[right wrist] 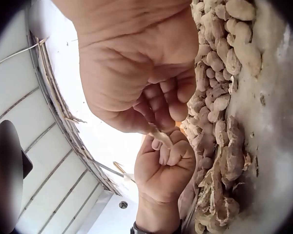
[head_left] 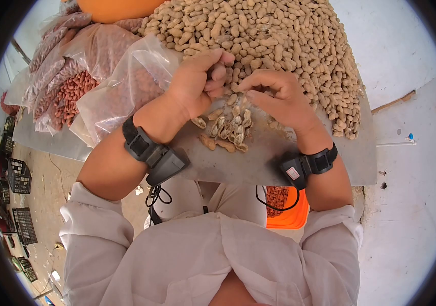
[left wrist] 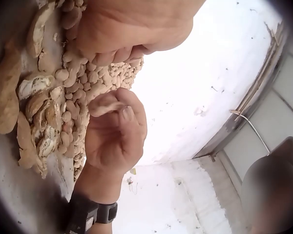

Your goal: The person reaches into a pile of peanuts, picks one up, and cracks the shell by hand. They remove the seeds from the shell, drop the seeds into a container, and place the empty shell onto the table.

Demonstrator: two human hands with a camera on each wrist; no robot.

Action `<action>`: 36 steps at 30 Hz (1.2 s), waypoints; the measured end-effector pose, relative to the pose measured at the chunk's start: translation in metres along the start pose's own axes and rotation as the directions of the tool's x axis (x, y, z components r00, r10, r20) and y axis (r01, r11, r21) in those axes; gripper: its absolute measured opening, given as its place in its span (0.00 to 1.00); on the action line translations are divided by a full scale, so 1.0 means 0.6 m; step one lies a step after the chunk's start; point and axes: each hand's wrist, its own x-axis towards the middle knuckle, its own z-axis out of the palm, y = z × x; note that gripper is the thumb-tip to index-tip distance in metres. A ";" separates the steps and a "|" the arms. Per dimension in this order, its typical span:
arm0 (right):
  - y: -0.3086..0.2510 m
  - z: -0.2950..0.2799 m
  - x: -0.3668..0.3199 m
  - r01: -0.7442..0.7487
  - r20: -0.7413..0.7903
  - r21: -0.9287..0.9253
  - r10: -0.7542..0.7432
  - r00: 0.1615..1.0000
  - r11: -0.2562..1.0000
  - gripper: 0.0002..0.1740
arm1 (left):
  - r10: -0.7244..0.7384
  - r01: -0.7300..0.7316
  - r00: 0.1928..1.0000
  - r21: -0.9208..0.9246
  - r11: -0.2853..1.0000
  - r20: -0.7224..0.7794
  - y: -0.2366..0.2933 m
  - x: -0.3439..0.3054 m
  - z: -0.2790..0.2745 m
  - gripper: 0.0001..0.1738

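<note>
My left hand (head_left: 200, 79) hovers by the near edge of the peanut pile (head_left: 279, 46), its fingers curled inward. What lies inside those fingers is hidden. Facing it, my right hand (head_left: 284, 97) is bent at thumb and forefinger. In the right wrist view, a pale piece of peanut shell (right wrist: 161, 138) shows at the right thumb and forefinger tips, overlapping the left hand (right wrist: 165, 168) behind. Below both hands on the grey tabletop lies a small heap of cracked peanut shells (head_left: 235, 130), with several whole-looking peanuts (head_left: 207, 142) beside it.
Clear plastic bags (head_left: 126, 81) of red peanut kernels (head_left: 75, 92) stand at the left. Something orange and rounded (head_left: 121, 9) is at the back. Under the table's front edge, an orange tub (head_left: 292, 214) holds reddish kernels. Black crates (head_left: 20, 176) stand on the floor at far left.
</note>
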 end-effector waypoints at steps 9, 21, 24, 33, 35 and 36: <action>0.050 0.020 0.015 0.219 0.027 -0.590 -0.253 0.967 0.777 0.10 | 0.061 -0.061 0.997 -0.012 0.998 -0.038 -0.003 -0.002 0.007 0.14; 0.036 0.018 0.018 0.013 -0.152 -0.406 -0.081 0.985 0.914 0.14 | 0.068 -0.068 0.998 0.185 0.980 0.010 -0.010 -0.001 0.007 0.08; 0.028 0.012 0.015 0.076 -0.248 -0.259 -0.142 0.958 0.963 0.15 | 0.052 -0.050 0.999 0.355 0.933 0.005 -0.014 -0.006 0.020 0.09; 0.020 0.017 0.014 0.120 -0.350 0.443 0.048 0.936 0.889 0.11 | -0.042 -0.004 0.971 0.193 0.981 0.234 -0.017 -0.002 0.005 0.09; 0.021 0.024 0.015 0.124 -0.352 0.568 0.104 0.930 0.814 0.11 | -0.044 0.009 0.952 0.115 0.993 0.303 -0.021 0.001 0.000 0.08; 0.023 0.025 0.015 0.130 -0.351 0.591 0.109 0.930 0.796 0.11 | -0.036 0.006 0.943 0.092 0.996 0.332 -0.024 0.003 -0.002 0.08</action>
